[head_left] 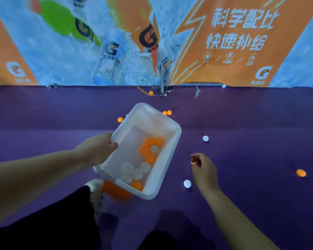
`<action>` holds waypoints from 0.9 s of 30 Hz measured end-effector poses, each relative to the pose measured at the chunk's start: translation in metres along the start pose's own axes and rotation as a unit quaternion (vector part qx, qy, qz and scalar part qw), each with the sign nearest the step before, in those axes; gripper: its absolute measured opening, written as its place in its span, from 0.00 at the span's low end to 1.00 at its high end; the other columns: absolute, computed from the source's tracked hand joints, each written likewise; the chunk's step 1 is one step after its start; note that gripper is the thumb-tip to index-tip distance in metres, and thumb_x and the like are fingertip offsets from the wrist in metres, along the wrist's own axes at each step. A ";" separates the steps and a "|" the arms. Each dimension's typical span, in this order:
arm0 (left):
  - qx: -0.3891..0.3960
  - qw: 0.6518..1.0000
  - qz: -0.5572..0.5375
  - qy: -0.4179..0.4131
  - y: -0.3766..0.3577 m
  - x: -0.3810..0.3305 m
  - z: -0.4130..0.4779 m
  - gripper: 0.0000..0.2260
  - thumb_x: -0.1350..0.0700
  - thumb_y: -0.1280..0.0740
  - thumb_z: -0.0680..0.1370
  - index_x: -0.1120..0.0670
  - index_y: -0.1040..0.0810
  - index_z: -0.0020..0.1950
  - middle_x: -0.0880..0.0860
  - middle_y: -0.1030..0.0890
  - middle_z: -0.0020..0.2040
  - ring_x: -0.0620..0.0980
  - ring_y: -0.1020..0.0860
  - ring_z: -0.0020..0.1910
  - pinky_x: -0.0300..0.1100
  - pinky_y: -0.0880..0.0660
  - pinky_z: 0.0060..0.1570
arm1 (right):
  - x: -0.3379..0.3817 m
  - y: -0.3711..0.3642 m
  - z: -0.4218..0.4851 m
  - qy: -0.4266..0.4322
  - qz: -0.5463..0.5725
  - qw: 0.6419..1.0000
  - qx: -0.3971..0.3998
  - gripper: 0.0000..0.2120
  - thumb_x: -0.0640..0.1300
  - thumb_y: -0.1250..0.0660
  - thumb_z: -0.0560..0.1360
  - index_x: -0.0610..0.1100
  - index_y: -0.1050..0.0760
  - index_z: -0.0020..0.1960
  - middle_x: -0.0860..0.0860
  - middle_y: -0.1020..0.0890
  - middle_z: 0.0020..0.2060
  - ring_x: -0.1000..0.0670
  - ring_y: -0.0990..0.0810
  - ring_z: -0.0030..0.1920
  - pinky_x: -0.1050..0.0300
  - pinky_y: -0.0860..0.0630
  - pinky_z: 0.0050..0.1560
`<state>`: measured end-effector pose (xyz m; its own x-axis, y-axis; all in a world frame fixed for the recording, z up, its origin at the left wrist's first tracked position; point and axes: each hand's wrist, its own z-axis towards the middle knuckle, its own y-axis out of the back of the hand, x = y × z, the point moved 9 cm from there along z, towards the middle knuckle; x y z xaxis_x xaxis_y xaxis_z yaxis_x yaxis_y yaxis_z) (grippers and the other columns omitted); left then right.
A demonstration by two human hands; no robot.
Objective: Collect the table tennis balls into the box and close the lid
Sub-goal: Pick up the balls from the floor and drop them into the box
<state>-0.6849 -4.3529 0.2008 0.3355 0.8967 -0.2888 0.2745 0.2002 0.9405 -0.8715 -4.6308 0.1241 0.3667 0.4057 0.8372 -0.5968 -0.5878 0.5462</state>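
Note:
A white plastic box (172,141) hangs tilted above the purple floor, my left hand (98,147) gripping its left rim. Several orange and white balls (148,152) lie inside it. My right hand (203,168), to the right of the box, is closed around an orange ball (193,161) that shows between the fingers. Loose balls rest on the floor: a white ball (187,183) just left of my right wrist, a white ball (205,138) farther out, an orange ball (301,173) at far right, an orange ball (120,119) and an orange pair (167,112) beyond the box. No lid is visible.
A printed drinks banner (224,42) forms a barrier along the back of the purple floor (260,123). One orange ball (151,92) and one white ball (223,86) sit at its base. My dark trouser legs and a spotted shoe (96,192) fill the lower left.

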 end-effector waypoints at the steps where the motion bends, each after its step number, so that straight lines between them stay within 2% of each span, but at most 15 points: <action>1: -0.001 1.000 -0.002 0.003 0.000 0.000 0.008 0.13 0.51 0.42 0.78 0.54 0.28 0.59 0.55 0.20 0.54 0.57 0.24 0.52 0.46 0.29 0.48 | -0.006 -0.005 0.004 -0.009 0.001 1.000 0.005 0.12 0.35 0.41 0.76 0.44 0.23 0.54 0.52 0.21 0.49 0.51 0.23 0.51 0.59 0.29 0.49; 4: 0.006 1.000 -0.024 0.007 -0.015 0.001 0.035 0.11 0.51 0.43 0.79 0.54 0.28 0.58 0.55 0.21 0.53 0.57 0.24 0.50 0.46 0.31 0.44 | -0.026 -0.017 0.013 -0.037 0.001 0.999 0.017 0.09 0.38 0.39 0.76 0.45 0.23 0.53 0.52 0.21 0.49 0.53 0.23 0.49 0.60 0.29 0.48; 7: 0.023 0.998 -0.055 0.009 -0.043 0.003 0.068 0.12 0.52 0.43 0.80 0.55 0.29 0.61 0.56 0.21 0.53 0.58 0.24 0.51 0.47 0.29 0.47 | -0.046 -0.022 0.025 -0.059 -0.017 0.998 0.008 0.09 0.37 0.39 0.76 0.46 0.22 0.51 0.53 0.20 0.47 0.54 0.23 0.47 0.61 0.31 0.44; 11: 0.036 0.998 -0.056 0.016 -0.084 0.002 0.120 0.09 0.53 0.44 0.80 0.58 0.30 0.53 0.60 0.22 0.54 0.61 0.24 0.52 0.49 0.31 0.48 | -0.080 -0.028 0.047 -0.107 -0.070 0.992 0.002 0.10 0.37 0.39 0.75 0.45 0.22 0.52 0.55 0.22 0.45 0.53 0.24 0.47 0.59 0.31 0.43; 13: 0.043 0.998 -0.053 0.015 -0.104 0.001 0.150 0.11 0.54 0.44 0.79 0.58 0.29 0.56 0.60 0.22 0.55 0.62 0.24 0.53 0.49 0.30 0.50 | -0.101 -0.037 0.060 -0.136 -0.103 0.985 0.003 0.09 0.38 0.39 0.75 0.46 0.22 0.51 0.55 0.22 0.45 0.53 0.24 0.46 0.58 0.31 0.43; 16: 0.056 0.997 -0.059 0.008 -0.133 0.000 0.196 0.12 0.54 0.43 0.78 0.56 0.28 0.59 0.57 0.21 0.54 0.60 0.24 0.51 0.48 0.30 0.48 | -0.139 -0.063 0.080 -0.177 -0.159 0.971 0.027 0.07 0.42 0.39 0.76 0.48 0.23 0.48 0.52 0.21 0.47 0.51 0.23 0.45 0.54 0.25 0.46; 18: 0.067 0.996 -0.063 0.004 -0.152 0.001 0.226 0.11 0.54 0.43 0.79 0.56 0.28 0.58 0.56 0.22 0.51 0.59 0.25 0.48 0.47 0.31 0.46 | -0.168 -0.088 0.089 -0.218 -0.189 0.955 0.065 0.09 0.45 0.39 0.77 0.48 0.24 0.55 0.50 0.23 0.54 0.49 0.23 0.49 0.53 0.25 0.47; 20: 0.078 0.994 -0.070 0.003 -0.171 0.002 0.254 0.11 0.54 0.43 0.79 0.57 0.28 0.56 0.56 0.22 0.50 0.58 0.25 0.46 0.48 0.30 0.47 | -0.194 -0.113 0.094 -0.266 -0.221 0.932 0.105 0.16 0.49 0.40 0.78 0.49 0.30 0.65 0.48 0.29 0.61 0.46 0.22 0.53 0.55 0.28 0.45; 23: 0.091 0.992 -0.092 -0.002 -0.197 0.000 0.287 0.12 0.54 0.42 0.79 0.58 0.28 0.59 0.56 0.21 0.51 0.59 0.25 0.47 0.49 0.30 0.48 | -0.219 -0.140 0.094 -0.310 -0.264 0.902 0.141 0.23 0.52 0.39 0.78 0.50 0.38 0.72 0.47 0.34 0.64 0.44 0.23 0.55 0.54 0.30 0.46; 25: 0.098 0.989 -0.110 0.004 -0.214 -0.001 0.304 0.13 0.54 0.42 0.79 0.58 0.28 0.61 0.57 0.22 0.53 0.58 0.27 0.47 0.48 0.32 0.47 | -0.230 -0.150 0.093 -0.323 -0.272 0.894 0.149 0.19 0.51 0.38 0.78 0.50 0.34 0.67 0.47 0.33 0.60 0.45 0.24 0.49 0.55 0.29 0.46; 27: 0.110 0.986 -0.126 0.002 -0.230 -0.006 0.319 0.13 0.54 0.42 0.79 0.59 0.28 0.61 0.57 0.22 0.53 0.58 0.27 0.47 0.48 0.33 0.47 | -0.236 -0.152 0.097 -0.331 -0.259 0.898 0.133 0.07 0.49 0.37 0.77 0.50 0.31 0.53 0.48 0.31 0.54 0.48 0.27 0.42 0.54 0.26 0.45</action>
<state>-0.4624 -4.5302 -0.0708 0.2276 0.8313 -0.5070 0.5370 0.3272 0.7776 -0.7975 -4.7048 -0.1539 0.9418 0.2201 0.2541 -0.0650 -0.6223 0.7801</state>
